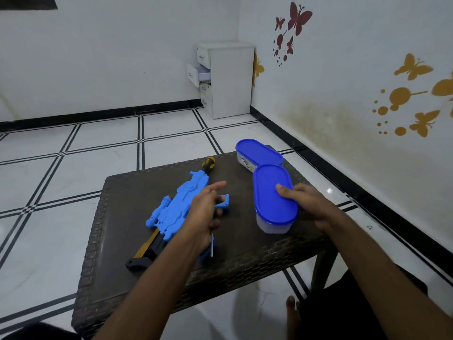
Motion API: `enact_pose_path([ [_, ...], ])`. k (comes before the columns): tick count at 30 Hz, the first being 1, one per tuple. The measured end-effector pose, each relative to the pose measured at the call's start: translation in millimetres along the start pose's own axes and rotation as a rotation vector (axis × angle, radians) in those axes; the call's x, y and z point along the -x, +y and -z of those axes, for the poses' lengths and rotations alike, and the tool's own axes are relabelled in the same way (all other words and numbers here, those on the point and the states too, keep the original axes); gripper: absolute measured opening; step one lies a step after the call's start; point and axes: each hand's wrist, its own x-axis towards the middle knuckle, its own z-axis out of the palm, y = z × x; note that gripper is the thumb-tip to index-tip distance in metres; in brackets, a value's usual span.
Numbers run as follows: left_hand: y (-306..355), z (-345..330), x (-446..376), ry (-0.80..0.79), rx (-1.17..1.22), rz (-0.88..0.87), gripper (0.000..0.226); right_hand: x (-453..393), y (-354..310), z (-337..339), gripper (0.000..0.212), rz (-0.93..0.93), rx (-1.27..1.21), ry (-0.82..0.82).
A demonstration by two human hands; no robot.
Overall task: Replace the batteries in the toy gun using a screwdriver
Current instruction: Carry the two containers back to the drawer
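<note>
Two hands over the tabletop [137, 217]: blue toy gun [176, 207] lies left of centre, left hand [206, 212] above it, grip curled round a thin screwdriver [211, 244], forefinger straight. Right hand [308, 204] clasps the near blue-lidded container [272, 200]; another container [257, 154] sits just behind.

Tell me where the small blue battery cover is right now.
In the head view, the small blue battery cover lies on the dark woven table, just right of the blue toy gun, partly hidden by the left hand.

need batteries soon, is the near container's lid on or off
On. The near container has its blue lid seated flat on top, right hand gripping it.
</note>
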Motion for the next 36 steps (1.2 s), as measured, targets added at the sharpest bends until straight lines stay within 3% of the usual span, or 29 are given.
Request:
enact_pose_path([
  [1,2.9,0.6,3.0,-0.019,-0.046,0.019,0.033,5.1,-6.0,-7.0,0.047,0.027,-0.026,-0.042],
  [4,5.3,-1.4,5.7,-0.079,-0.160,0.077,0.080,16.3,-22.3,-31.5,0.051,0.118,-0.045,-0.154],
  [5,7.3,-2.8,7.1,-0.089,-0.169,0.081,0.080,18.4,-27.7,-40.4,0.052,0.144,-0.038,-0.180],
  [9,19.7,7.9,4.2,-0.045,-0.076,0.060,0.045,11.9,-47.4,-59.7,0.052,0.189,-0.027,-0.225],
  [12,29.9,27.0,-6.4,-0.038,-0.093,0.050,0.046,-19.8,-61.7,-54.4,0.041,0.286,0.114,0.016],
  [15,41.1,42.6,-26.1,-0.052,-0.084,0.073,0.039,-75.5,-76.7,-40.9,0.041,0.374,0.475,0.271],
  [19,58.1,54.3,-69.5,-0.083,-0.101,0.105,0.038,-154.7,-92.3,-21.5,0.081,0.159,0.948,0.230],
  [22,66.3,60.9,-111.8,-0.136,-0.123,0.159,0.037,-197.0,-92.1,-14.8,0.087,0.023,1.017,0.141],
  [25,75.0,62.1,-141.7,-0.166,-0.160,0.202,0.038,-213.2,-88.2,-9.9,0.073,-0.051,0.977,0.136],
  [29,90.3,61.7,-153.4,-0.171,-0.154,0.304,0.043,-205.7,-83.7,-14.0,0.058,-0.174,0.710,0.090],
  [36,133.9,81.2,-105.9,-0.109,-0.142,0.440,0.049,-138.7,-102.5,-54.6,0.045,-0.304,0.223,0.146],
])
